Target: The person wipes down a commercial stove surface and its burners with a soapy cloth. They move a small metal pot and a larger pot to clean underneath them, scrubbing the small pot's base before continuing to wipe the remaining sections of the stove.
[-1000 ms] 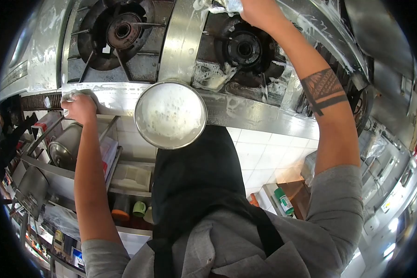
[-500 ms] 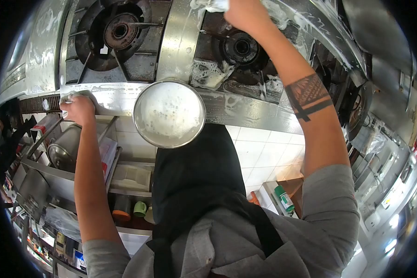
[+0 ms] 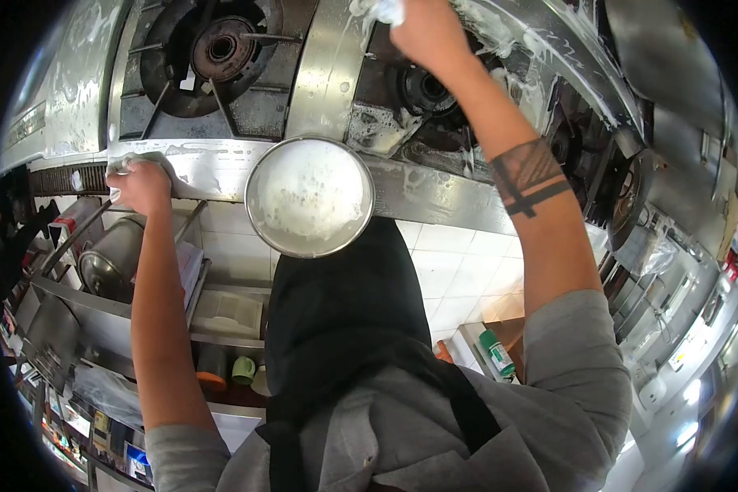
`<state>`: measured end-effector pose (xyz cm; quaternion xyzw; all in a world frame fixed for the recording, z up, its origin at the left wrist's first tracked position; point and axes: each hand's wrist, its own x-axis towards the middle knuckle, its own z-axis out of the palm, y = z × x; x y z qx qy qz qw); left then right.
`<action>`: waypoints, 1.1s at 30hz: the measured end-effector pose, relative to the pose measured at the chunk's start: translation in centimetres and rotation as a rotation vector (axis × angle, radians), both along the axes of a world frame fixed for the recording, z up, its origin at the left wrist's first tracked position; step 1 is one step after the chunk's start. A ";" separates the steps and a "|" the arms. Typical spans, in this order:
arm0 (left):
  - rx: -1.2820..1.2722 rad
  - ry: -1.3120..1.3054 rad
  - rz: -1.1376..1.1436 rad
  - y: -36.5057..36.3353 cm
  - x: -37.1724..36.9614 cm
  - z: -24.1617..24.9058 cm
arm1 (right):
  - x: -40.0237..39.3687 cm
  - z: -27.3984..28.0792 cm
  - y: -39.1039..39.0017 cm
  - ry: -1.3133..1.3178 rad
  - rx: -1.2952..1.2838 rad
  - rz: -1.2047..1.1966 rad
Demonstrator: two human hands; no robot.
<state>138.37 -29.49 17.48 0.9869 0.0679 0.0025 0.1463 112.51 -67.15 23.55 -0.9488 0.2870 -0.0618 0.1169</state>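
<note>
My left hand [image 3: 144,189] is closed on a pale, crumpled cloth [image 3: 157,159] at the stove's steel front edge. Reaching to the far side, my right hand [image 3: 429,34] grips a white, soapy cloth-like wad [image 3: 385,11], partly cut off by the top of the view. Beneath that forearm is a burner [image 3: 428,92] with suds around it. Between my hands, a round metal bowl [image 3: 309,197] of foamy, whitish liquid rests at the front edge of the stove. White foam [image 3: 381,129] lies on the dark surface behind the bowl.
Another burner [image 3: 221,49] with metal supports stands at the left. Under the stove edge are shelves with a lidded metal pot [image 3: 111,258], a plastic container [image 3: 228,314] and a green cup [image 3: 243,370]. A green-labelled bottle [image 3: 497,354] stands at lower right.
My right hand has shifted slightly left and its forearm has swung left. The stove and bowl sit a little further right in view. My left hand keeps its grip at the edge.
</note>
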 end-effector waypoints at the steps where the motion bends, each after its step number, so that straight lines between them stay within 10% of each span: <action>1: -0.015 0.008 -0.007 0.0 0.0 0.2 | 0.2 -0.2 1.1 -0.125 -0.116 0.048; 4: -0.015 0.010 -0.016 0.7 0.0 -0.2 | -0.4 -0.9 2.9 -0.281 -0.211 0.091; 6: -0.015 -0.006 -0.021 0.4 0.2 -0.2 | -1.5 -1.4 4.6 0.164 -0.040 0.017; 33: -0.031 -0.008 -0.026 1.2 0.5 -0.6 | -0.8 -2.3 5.1 -0.019 0.044 0.069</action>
